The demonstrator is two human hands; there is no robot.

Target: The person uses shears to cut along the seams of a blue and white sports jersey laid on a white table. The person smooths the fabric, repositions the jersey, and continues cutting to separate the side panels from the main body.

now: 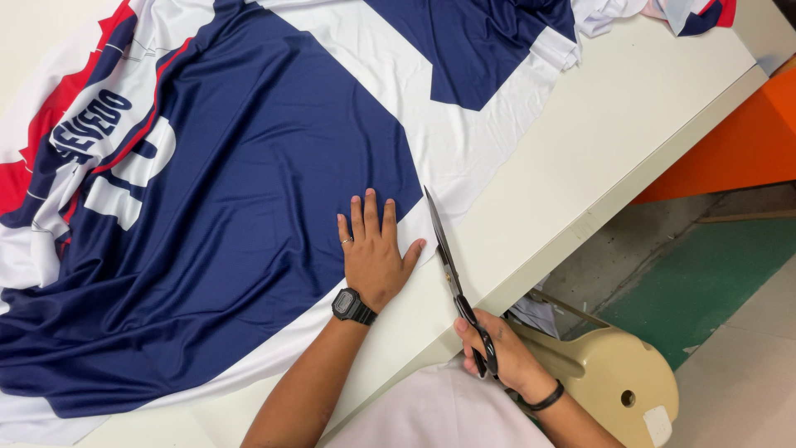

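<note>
A large sheet of printed fabric (pixel 249 166), navy blue with white borders and red trim, lies spread over a white table (pixel 630 108). My left hand (pixel 373 253) presses flat on it, fingers apart, at the edge where navy meets white; a black watch is on that wrist. My right hand (pixel 497 353) grips the handles of long black scissors (pixel 448 265). The blades point away from me and lie along the white edge of the fabric, just right of my left thumb.
The table's right edge runs diagonally from upper right to lower middle. Beyond it are a cream stool or chair seat (pixel 613 373), a green and grey floor (pixel 705 282) and an orange surface (pixel 738 141). More fabric pieces (pixel 663 10) are bunched at the table's far end.
</note>
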